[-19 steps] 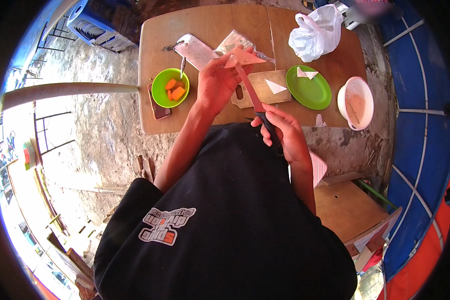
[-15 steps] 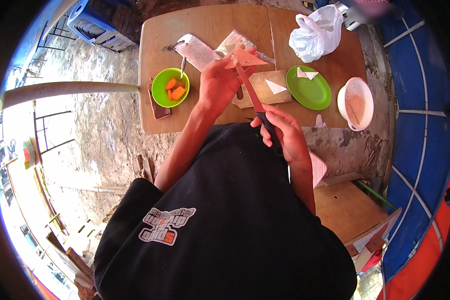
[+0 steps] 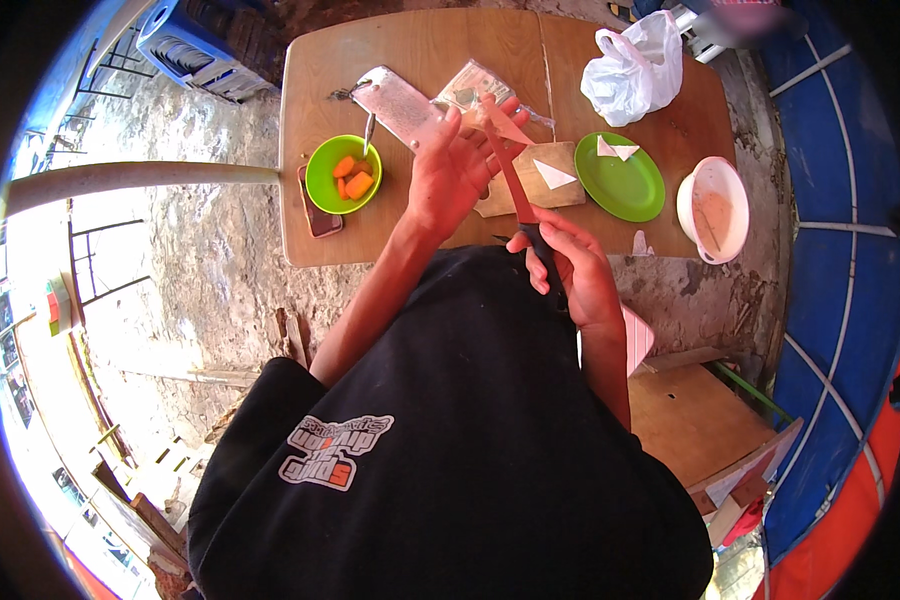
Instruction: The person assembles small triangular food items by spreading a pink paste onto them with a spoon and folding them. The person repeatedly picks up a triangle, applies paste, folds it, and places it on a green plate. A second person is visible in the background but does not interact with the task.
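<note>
My left hand, palm up with fingers partly spread, supports a thin triangular sheet at its fingertips. In my right hand is a knife, gripped by its black handle, its reddish-looking blade reaching up across the sheet and partly hiding it. Beneath the hands lies a wooden cutting board bearing a white triangular piece. To its right, a green oval plate carries small white folded triangles.
A white bowl with a pinkish-brown mixture stands at the table's right. A green bowl of orange chunks sits left, by a phone. Farther back are a grater-like metal plate, a clear packet and a white plastic bag.
The knife blade has shifted up and right over the triangular sheet, now covering more of it. My left hand has moved slightly right, its fingers more spread.
</note>
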Available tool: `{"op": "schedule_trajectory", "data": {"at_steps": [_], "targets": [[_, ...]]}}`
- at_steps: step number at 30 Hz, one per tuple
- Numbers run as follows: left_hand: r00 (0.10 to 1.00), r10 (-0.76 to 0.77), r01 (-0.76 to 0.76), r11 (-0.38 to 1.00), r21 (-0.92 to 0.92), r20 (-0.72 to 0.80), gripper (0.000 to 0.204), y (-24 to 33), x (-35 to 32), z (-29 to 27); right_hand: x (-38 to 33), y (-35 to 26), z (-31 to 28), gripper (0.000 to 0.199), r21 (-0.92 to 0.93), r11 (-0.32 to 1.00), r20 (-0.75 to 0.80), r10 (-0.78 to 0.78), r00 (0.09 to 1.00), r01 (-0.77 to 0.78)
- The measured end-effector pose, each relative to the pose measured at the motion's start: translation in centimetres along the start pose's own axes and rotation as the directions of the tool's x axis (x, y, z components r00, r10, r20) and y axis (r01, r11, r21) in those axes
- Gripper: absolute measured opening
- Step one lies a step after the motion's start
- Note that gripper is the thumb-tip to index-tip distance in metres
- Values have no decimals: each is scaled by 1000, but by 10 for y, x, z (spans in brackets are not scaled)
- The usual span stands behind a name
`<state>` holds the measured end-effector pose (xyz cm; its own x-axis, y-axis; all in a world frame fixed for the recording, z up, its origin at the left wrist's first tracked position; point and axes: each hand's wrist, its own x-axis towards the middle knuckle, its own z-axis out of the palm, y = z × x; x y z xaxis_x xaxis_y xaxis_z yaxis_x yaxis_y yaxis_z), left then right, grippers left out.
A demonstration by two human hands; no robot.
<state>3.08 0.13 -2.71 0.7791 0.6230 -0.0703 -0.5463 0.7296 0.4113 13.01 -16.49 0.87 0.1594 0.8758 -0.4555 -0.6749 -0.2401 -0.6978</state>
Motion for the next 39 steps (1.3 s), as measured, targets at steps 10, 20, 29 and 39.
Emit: {"op": "schedule_trajectory", "data": {"at_steps": [10,20,29,39], "targets": [[985,-145,148,989,29,-92,51,6,-4,-8,-4,-6,0,38,-152,986,-81,-79,994,66],[970,-137,155,985,78,-201,47,16,-8,-5,-13,-17,-4,33,-564,819,-169,-239,956,105],[961,-125,136,990,27,-245,41,15,-10,-8,-10,-12,-1,31,-713,693,-175,-325,929,107],[949,-156,157,987,-19,-276,35,19,-12,-8,-11,-5,5,30,-917,337,-18,-568,823,213]]}}
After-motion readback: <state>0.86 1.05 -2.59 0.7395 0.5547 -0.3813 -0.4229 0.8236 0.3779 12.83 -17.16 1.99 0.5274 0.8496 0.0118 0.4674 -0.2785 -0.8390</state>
